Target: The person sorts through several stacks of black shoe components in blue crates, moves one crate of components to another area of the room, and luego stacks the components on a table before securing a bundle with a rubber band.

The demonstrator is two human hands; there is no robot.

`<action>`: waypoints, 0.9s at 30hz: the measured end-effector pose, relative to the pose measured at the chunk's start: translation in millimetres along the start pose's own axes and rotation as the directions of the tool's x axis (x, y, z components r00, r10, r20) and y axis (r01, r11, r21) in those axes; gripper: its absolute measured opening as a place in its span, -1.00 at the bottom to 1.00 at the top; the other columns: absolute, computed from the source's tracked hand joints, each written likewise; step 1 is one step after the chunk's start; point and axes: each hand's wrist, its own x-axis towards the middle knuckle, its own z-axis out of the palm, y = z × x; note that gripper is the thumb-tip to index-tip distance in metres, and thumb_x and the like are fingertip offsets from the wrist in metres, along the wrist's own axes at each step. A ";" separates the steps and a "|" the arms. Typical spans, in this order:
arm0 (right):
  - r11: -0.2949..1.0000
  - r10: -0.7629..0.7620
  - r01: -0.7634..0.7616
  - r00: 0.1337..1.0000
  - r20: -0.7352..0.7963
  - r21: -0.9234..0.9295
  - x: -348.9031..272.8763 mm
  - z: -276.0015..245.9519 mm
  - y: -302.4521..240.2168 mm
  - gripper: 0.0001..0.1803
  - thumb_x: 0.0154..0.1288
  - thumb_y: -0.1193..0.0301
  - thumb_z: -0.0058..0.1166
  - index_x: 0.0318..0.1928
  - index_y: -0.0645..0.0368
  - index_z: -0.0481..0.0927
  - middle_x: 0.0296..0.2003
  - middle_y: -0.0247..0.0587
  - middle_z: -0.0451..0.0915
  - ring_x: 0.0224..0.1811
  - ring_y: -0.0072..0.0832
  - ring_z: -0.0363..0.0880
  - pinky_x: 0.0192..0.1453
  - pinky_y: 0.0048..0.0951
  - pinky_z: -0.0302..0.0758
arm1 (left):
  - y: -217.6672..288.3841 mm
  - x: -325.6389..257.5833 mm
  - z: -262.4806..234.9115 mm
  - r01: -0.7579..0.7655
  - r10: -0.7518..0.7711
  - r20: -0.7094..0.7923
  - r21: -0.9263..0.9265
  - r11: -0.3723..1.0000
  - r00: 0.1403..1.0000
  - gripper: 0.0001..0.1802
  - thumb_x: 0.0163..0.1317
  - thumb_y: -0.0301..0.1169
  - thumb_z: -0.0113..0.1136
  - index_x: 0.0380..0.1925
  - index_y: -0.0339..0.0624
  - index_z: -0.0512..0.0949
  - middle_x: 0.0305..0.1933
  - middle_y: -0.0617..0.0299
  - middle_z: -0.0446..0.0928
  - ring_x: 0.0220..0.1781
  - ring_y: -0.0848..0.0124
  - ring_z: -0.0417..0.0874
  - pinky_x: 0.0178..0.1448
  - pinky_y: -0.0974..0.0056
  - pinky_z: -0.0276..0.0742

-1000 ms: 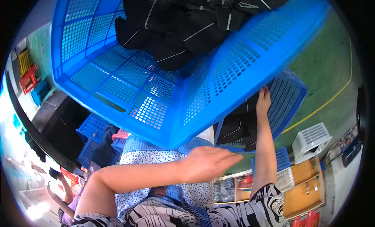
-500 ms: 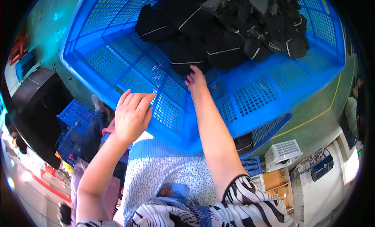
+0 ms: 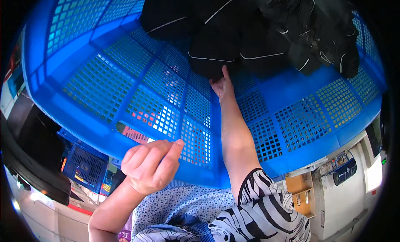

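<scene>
A large blue plastic mesh crate lies tilted in front of me, with a pile of black fabric pieces edged in thin white piping at its far end. My left hand is closed at the crate's near left rim, knuckles up; the fingertips are hidden. Reaching into the crate, my right hand touches the lower edge of a black fabric piece. One finger stretches up against the cloth and the others are spread to the left, some partly hidden. Beside that piece lies another black piece.
Darker blue crates are stacked at the left, near a black rounded object. To the right are a wooden shelf and a dark cylinder by a pale wall.
The crate fills more of the view and its near rim sits lower. My left hand has gone from draped fingers to a curled fist. My right hand stays at the same black piece.
</scene>
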 end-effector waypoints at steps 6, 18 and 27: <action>0.991 -0.045 0.051 0.998 0.051 -0.122 -9.2 27.9 0.2 -0.22 0.00 0.09 0.34 0.21 0.07 0.32 0.16 -0.25 0.38 0.24 -0.31 0.29 0.28 -0.19 0.23 | 2.1 1.2 -0.8 0.018 -0.018 0.010 0.005 1.000 1.000 -0.75 -0.08 -0.48 0.13 -0.33 0.02 0.61 -0.47 0.46 0.53 -0.51 0.59 0.51 -0.42 0.48 0.32; 0.966 -0.254 0.258 0.964 0.081 -0.033 -36.9 59.0 3.6 -0.27 -0.04 0.14 0.33 0.16 0.02 0.37 0.07 -0.29 0.46 0.15 -0.38 0.38 0.18 -0.30 0.34 | 6.0 7.4 -6.6 0.086 -0.086 0.087 -0.007 0.996 0.993 -0.67 -0.22 -0.49 0.21 -0.32 -0.06 0.62 -0.46 0.36 0.52 -0.47 0.42 0.54 -0.40 0.35 0.36; 0.968 -0.235 0.219 0.964 0.127 0.124 -151.1 61.9 16.2 -0.37 -0.07 0.19 0.34 0.06 0.05 0.44 0.00 -0.31 0.50 0.10 -0.39 0.42 0.15 -0.29 0.39 | 16.9 8.2 -0.4 0.004 -0.003 0.130 -0.004 1.000 0.992 -0.72 -0.08 -0.45 0.20 -0.26 -0.09 0.54 -0.43 0.26 0.52 -0.37 0.32 0.56 -0.34 0.24 0.40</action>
